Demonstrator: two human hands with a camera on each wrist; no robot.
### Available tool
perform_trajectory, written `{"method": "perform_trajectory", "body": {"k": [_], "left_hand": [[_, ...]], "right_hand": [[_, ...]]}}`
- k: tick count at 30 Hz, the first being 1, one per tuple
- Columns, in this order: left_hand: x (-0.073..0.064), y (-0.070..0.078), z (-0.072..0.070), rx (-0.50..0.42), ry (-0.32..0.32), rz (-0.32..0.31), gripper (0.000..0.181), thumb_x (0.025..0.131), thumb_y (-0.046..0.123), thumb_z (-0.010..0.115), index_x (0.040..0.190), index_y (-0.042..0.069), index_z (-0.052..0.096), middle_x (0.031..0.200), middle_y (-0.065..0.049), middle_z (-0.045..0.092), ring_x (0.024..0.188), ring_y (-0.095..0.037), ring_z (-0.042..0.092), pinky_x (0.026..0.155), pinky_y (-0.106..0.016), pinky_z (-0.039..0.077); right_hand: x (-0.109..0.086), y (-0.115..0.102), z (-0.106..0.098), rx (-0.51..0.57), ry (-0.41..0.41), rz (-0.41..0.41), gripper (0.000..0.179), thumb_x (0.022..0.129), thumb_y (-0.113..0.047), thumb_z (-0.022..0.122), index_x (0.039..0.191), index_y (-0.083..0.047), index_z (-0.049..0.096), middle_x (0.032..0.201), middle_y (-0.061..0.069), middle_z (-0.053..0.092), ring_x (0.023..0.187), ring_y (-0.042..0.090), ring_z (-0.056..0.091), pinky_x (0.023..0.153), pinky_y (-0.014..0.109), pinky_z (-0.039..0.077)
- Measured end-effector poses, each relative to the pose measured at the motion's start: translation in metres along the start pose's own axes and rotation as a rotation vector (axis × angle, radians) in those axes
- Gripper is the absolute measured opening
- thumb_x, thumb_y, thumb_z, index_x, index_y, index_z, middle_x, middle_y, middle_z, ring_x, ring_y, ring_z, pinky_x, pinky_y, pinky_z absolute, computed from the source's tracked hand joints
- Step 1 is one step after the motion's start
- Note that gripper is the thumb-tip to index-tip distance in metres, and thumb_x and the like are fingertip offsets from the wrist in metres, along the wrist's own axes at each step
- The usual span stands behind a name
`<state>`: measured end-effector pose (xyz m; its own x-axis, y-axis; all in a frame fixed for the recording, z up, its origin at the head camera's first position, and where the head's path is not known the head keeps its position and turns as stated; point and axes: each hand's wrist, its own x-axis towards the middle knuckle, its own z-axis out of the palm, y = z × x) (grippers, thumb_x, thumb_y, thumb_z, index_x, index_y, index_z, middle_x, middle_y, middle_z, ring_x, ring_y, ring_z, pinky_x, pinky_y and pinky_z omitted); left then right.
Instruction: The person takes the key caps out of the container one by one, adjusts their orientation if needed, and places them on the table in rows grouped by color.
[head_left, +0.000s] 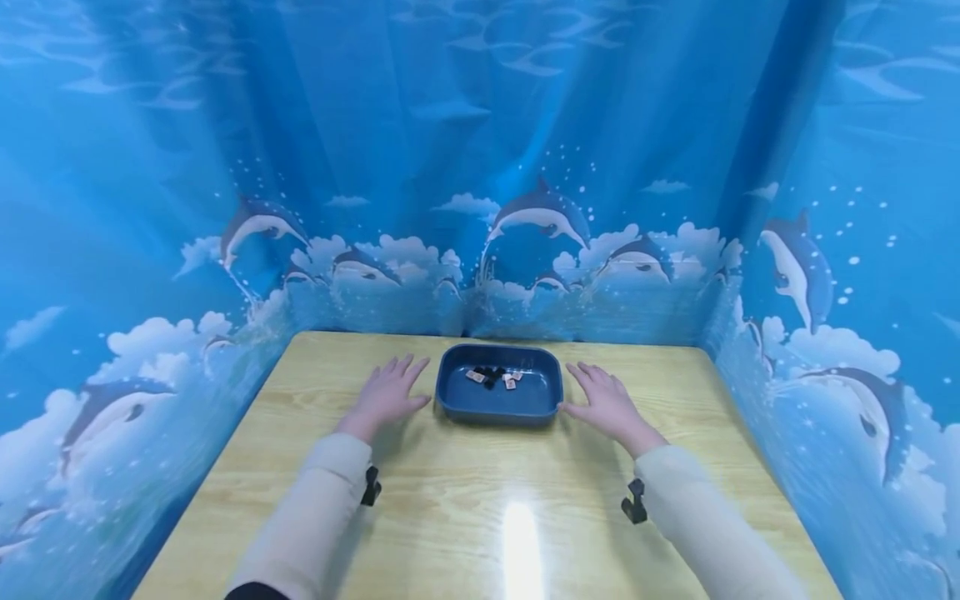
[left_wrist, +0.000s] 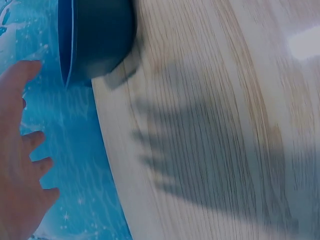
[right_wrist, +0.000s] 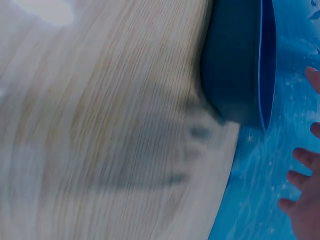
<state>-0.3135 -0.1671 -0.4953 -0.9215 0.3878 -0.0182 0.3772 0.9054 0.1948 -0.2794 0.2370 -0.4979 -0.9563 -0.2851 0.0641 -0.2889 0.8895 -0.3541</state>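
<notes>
Here, the blue tray (head_left: 491, 410) lies between the hands (head_left: 385, 395) (head_left: 606, 405) (both outspread).

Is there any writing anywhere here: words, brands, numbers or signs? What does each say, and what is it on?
No text can be read in any view.
Small pale pieces in the blue tray: reddish marks, too small and blurred to tell whether they are print.
Blue tray, outer sides: no lettering seen.
Dolphin-print curtain: pictures only, no words seen.
Wooden table: grain and glare, no writing seen.
</notes>
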Motion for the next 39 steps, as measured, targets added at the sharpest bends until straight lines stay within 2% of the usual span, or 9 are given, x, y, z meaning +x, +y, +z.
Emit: {"method": "perform_trajectory", "body": {"k": [6,12,15,21,25,29,32,35,39], "left_hand": [[0.012,0.013,0.007,-0.082,-0.017,-0.03,0.073,0.095,0.043,0.059,0.155,0.017,0.025,0.155,-0.021,0.028,0.139,-0.047,0.025,0.111,-0.066,0.018],[0.02,0.017,0.022,-0.169,-0.013,-0.091,0.071,0.095,0.041,0.061,0.154,0.015,0.03,0.153,-0.021,0.033,0.138,-0.045,0.029,0.112,-0.062,0.021],[0.024,0.017,0.031,-0.233,-0.024,-0.106,0.07,0.094,0.038,0.063,0.153,0.017,0.032,0.153,-0.021,0.033,0.138,-0.046,0.028,0.112,-0.061,0.022],[0.027,0.015,0.048,-0.448,-0.007,-0.072,0.065,0.096,0.028,0.062,0.153,0.014,0.033,0.151,-0.022,0.035,0.139,-0.042,0.031,0.113,-0.055,0.025],[0.027,0.015,0.062,-0.627,-0.008,-0.077,0.061,0.099,0.025,0.058,0.153,0.012,0.032,0.152,-0.021,0.035,0.139,-0.039,0.032,0.114,-0.054,0.025],[0.026,0.018,0.073,-0.825,-0.04,-0.11,0.065,0.101,0.026,0.054,0.156,0.016,0.021,0.158,-0.018,0.021,0.143,-0.039,0.022,0.115,-0.056,0.019],[0.025,0.02,0.081,-0.925,-0.044,-0.143,0.072,0.101,0.028,0.053,0.158,0.021,0.01,0.162,-0.014,0.009,0.146,-0.037,0.013,0.116,-0.055,0.015],[0.025,0.021,0.086,-0.97,-0.017,-0.161,0.077,0.1,0.028,0.056,0.158,0.021,0.005,0.162,-0.015,0.006,0.146,-0.039,0.01,0.115,-0.057,0.013],[0.023,0.021,0.088,-0.917,0.012,-0.177,0.081,0.098,0.031,0.059,0.158,0.02,0.006,0.162,-0.015,0.01,0.146,-0.04,0.009,0.116,-0.058,0.003]], "right_hand": [[0.025,-0.023,0.01,0.05,-0.022,-0.064,0.071,0.091,-0.05,0.064,0.146,-0.008,0.044,0.146,0.017,0.044,0.135,0.038,0.037,0.111,0.058,0.028],[0.046,-0.042,0.02,0.088,-0.127,-0.068,0.056,0.093,-0.036,0.066,0.14,-0.008,0.052,0.137,0.013,0.053,0.126,0.032,0.048,0.104,0.051,0.04],[0.059,-0.047,0.025,0.106,-0.19,-0.055,0.052,0.093,-0.03,0.067,0.138,-0.008,0.054,0.135,0.013,0.055,0.124,0.031,0.05,0.102,0.05,0.042],[0.084,-0.049,0.036,0.132,-0.295,-0.013,0.046,0.093,-0.022,0.067,0.135,-0.006,0.057,0.135,0.013,0.055,0.126,0.031,0.049,0.102,0.049,0.043],[0.096,-0.048,0.046,0.119,-0.324,-0.031,0.041,0.093,-0.017,0.067,0.132,-0.006,0.059,0.131,0.013,0.057,0.12,0.029,0.054,0.097,0.045,0.048],[0.104,-0.048,0.053,0.086,-0.335,-0.042,0.038,0.092,-0.011,0.067,0.129,-0.008,0.063,0.122,0.012,0.058,0.104,0.023,0.059,0.084,0.039,0.052],[0.109,-0.047,0.057,0.05,-0.34,-0.034,0.037,0.091,-0.008,0.068,0.128,-0.011,0.065,0.118,0.012,0.055,0.094,0.019,0.058,0.074,0.035,0.05],[0.114,-0.047,0.061,0.021,-0.353,-0.041,0.038,0.091,-0.006,0.067,0.128,-0.012,0.065,0.119,0.014,0.053,0.093,0.018,0.057,0.072,0.033,0.048],[0.119,-0.047,0.064,-0.011,-0.363,-0.07,0.038,0.091,-0.003,0.066,0.128,-0.01,0.064,0.117,0.015,0.053,0.096,0.02,0.057,0.077,0.035,0.05]]}}
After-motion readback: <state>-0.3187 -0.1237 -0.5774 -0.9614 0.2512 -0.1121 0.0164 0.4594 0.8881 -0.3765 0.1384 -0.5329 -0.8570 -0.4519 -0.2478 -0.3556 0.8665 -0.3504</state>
